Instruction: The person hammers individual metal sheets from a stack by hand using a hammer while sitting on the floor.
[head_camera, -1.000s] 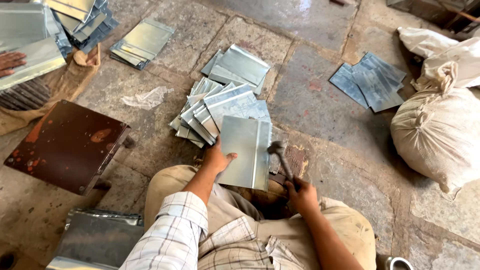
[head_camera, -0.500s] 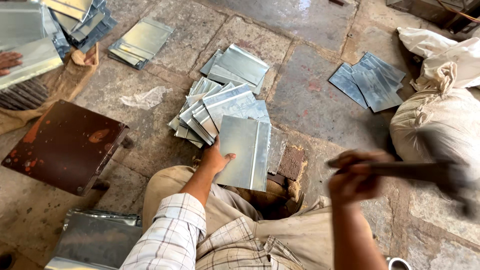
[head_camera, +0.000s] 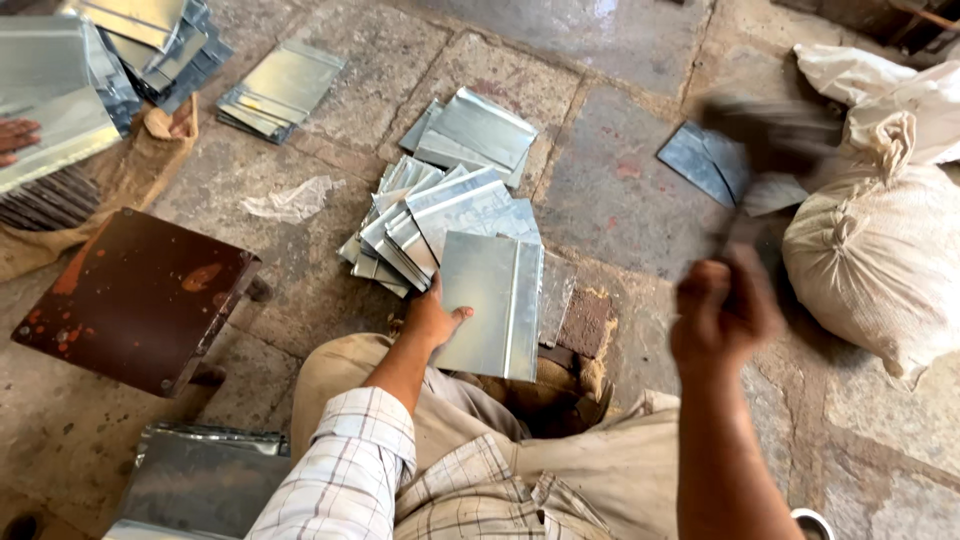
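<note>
While the left hand (head_camera: 436, 318) lies flat, fingers open, pinning the folded metal sheet (head_camera: 492, 303) just right of it, the right hand (head_camera: 722, 312) is fisted around a blurred hammer (head_camera: 768, 135) raised above. Sheet looks thin, stiff, sharp-edged; hold the flat face, away from the seam.

Bare floor (head_camera: 620, 200) lies between sheet pile (head_camera: 440, 215) and sack (head_camera: 870, 270).

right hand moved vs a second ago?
Yes. The right hand has swung up and right, away from the rusty block, toward the sack, raising the blurred hammer.
</note>
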